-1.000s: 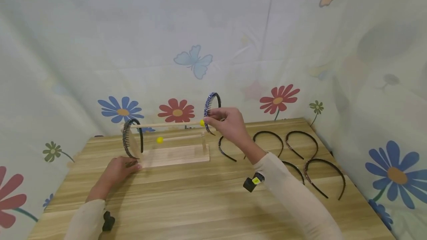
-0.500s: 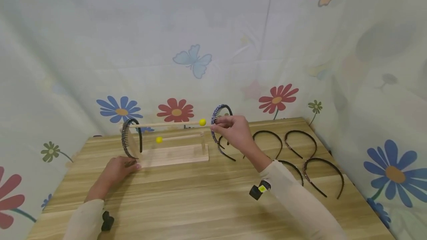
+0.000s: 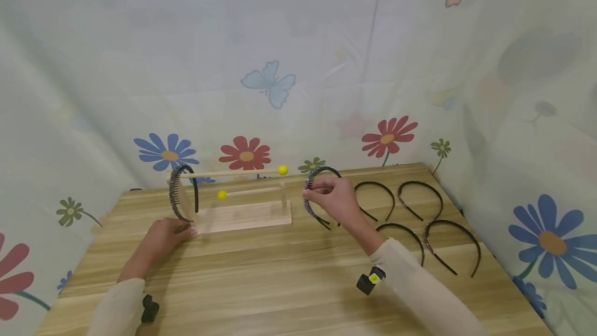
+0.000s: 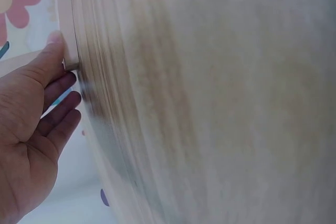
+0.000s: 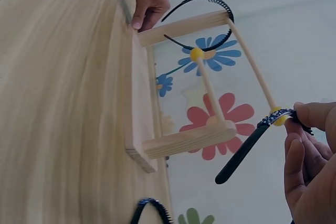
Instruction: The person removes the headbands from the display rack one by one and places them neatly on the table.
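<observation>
My right hand pinches a blue rhinestone headband with comb teeth between thumb and fingers. It is right of the wooden rack, and overlaps the end of the upper rod in the right wrist view. Yellow balls cap both rods: the upper ball points right, the lower ball left. A dark toothed headband hangs at the upper rod's left end. At the base's left end my left hand grips the rack's edge; in the left wrist view its thumb lies against the wood.
Several headbands lie on the table at right, among them a back headband and a front headband. One lies partly behind my right hand. A flowered curtain stands behind the wood-grain table.
My right hand has moved right and down with the blue headband, away from the upper rod's yellow ball toward the headbands on the table. My left hand has stayed at the rack.
</observation>
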`<state>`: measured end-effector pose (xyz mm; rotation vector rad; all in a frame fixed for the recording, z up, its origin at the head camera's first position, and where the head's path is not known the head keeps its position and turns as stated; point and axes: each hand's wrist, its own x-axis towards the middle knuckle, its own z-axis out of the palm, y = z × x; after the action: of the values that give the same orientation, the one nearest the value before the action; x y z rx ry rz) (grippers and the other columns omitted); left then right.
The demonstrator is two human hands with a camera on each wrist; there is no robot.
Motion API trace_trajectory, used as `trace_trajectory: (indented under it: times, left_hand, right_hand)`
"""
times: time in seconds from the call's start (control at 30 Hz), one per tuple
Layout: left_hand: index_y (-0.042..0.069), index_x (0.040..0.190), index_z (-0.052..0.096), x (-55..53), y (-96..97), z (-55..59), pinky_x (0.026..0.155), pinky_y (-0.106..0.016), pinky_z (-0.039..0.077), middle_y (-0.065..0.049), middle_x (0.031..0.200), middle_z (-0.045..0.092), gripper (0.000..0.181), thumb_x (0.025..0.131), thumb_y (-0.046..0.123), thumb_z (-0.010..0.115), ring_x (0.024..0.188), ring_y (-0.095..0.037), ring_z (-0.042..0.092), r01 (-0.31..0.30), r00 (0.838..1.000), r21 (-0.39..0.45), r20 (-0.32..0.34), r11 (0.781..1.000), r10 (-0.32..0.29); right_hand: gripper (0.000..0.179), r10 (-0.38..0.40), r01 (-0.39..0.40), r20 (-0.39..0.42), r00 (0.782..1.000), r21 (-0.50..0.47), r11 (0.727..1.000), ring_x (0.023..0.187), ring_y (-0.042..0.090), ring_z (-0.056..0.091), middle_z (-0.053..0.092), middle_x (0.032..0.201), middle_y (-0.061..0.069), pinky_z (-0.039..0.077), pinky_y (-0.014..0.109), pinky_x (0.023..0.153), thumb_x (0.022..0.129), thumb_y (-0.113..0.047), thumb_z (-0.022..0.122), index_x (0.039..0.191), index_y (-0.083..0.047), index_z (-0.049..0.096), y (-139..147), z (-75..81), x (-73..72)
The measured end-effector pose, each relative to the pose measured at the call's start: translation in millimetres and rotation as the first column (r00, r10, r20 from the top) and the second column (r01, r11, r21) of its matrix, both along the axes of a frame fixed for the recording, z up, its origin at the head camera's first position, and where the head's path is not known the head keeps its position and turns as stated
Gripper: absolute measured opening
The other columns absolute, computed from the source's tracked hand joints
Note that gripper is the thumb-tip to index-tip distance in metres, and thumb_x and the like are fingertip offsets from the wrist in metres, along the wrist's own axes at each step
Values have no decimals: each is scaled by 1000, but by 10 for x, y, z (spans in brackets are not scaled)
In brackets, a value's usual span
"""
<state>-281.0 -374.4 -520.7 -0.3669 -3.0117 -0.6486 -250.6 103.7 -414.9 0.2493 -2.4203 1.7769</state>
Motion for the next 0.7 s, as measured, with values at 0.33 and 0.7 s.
trace_trajectory:
  times: [0.33, 0.7]
  left_hand:
    - [2, 112, 77, 22, 29, 27, 87, -58, 53, -16, 108, 75, 33, 95, 30, 75, 98, -33, 70, -5, 1000, 1, 15, 1000, 5]
    - [1, 111, 77, 29, 20, 29, 86, -57, 54, -16, 107, 75, 34, 95, 31, 75, 97, -33, 70, 5, 1000, 2, 14, 1000, -5]
  right_hand:
    - [28, -45, 40, 103, 994, 54, 998, 79, 15, 71, 76, 84, -1, 58, 33, 71, 81, -35, 89, 94, -13, 79, 57, -263, 86]
    - [26, -98, 77, 157, 983, 131, 988, 76, 13, 70, 75, 82, -3, 58, 33, 72, 80, -34, 89, 90, -13, 78, 84, -481, 215]
